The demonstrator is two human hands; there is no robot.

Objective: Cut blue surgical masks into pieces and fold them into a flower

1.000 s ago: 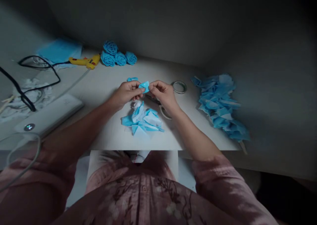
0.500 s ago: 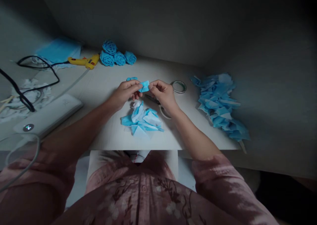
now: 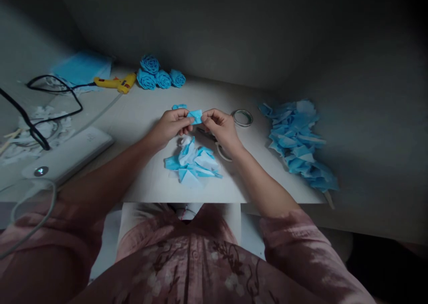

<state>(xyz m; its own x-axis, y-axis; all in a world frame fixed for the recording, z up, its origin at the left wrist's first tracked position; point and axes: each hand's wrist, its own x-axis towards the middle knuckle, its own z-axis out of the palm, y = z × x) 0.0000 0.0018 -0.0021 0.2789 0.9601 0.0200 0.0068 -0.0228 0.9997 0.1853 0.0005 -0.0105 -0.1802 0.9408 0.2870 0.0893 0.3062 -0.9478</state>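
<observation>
A small folded blue paper piece (image 3: 195,116) is pinched between both my hands above the white table (image 3: 140,112). My left hand (image 3: 170,126) grips its left end with curled fingers, and my right hand (image 3: 220,126) grips its right end. Just below them lies a small heap of blue and white paper scraps (image 3: 193,161). Scissors (image 3: 214,142) lie partly hidden under my right hand and wrist.
Several blue paper roses (image 3: 159,76) and a yellow glue gun (image 3: 116,83) sit at the back. A tape roll (image 3: 242,117) lies right of my hands, a big pile of blue paper pieces (image 3: 299,143) farther right. Black cables (image 3: 50,103) and a white device (image 3: 63,154) lie left.
My fingers have shifted slightly on the blue paper piece; otherwise nothing has visibly moved.
</observation>
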